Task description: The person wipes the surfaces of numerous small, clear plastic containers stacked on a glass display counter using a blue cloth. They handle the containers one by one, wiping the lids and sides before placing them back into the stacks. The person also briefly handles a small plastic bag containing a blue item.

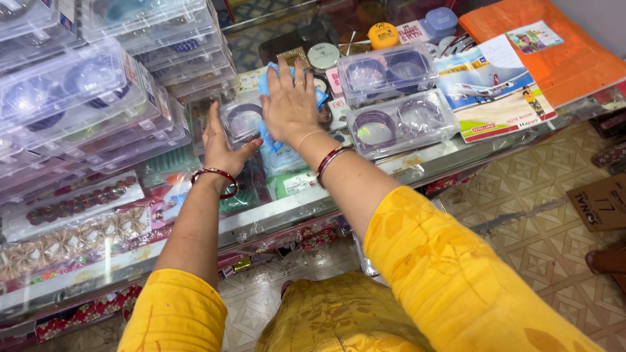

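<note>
My right hand [289,104] lies flat, palm down, on a blue cloth [265,81] that it presses onto a small clear plastic bangle box [240,121] on the glass counter [274,215]. My left hand [218,146] steadies that box from its left side, thumb against the near edge. The box holds dark bangles. Both wrists wear red bangles, and both arms have yellow sleeves.
Stacks of clear bangle boxes [98,85] rise at the left. Two more clear boxes [391,98] sit right of my hands, then a notebook [495,91] and an orange folder [554,52]. Small round tins [383,34] stand at the back. Packets of hair ornaments [72,208] lie left.
</note>
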